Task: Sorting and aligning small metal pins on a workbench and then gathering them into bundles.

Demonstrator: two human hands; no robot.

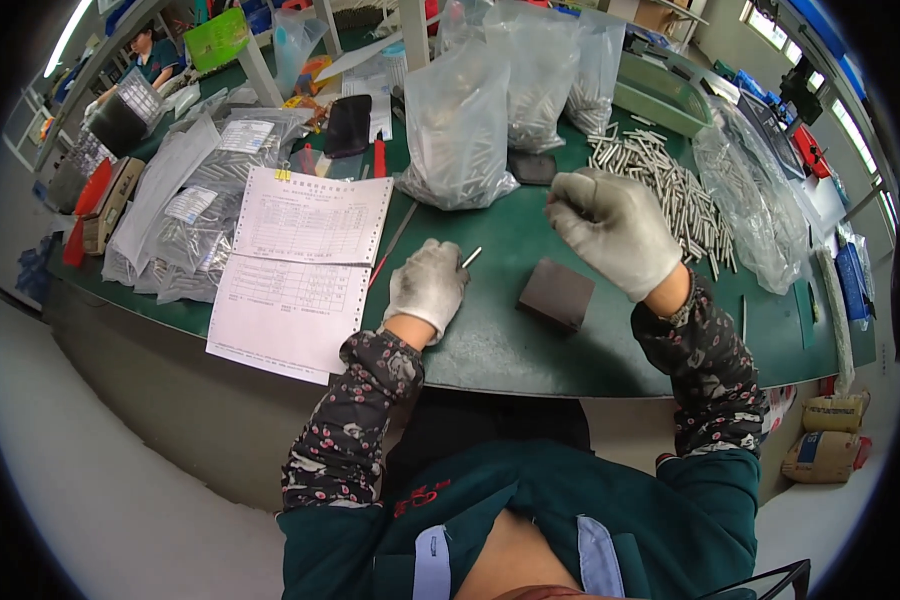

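My L hand (430,283), in a grey-white fabric glove, grips a slim silver metal rod (473,256), tip poking out on its R side. My R hand (612,228), gloved likewise, is curled up above the flat green desk (480,345); can't tell if anything's inside. Dark-grey squarish block (558,292) sits btwn both, nearer R. Loose silver metal rods (665,180) lie heaped beyond R hand, approx. to its right.

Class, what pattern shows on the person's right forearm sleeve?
The right forearm sleeve is dark with small reddish and pale motifs, shown in the head view.
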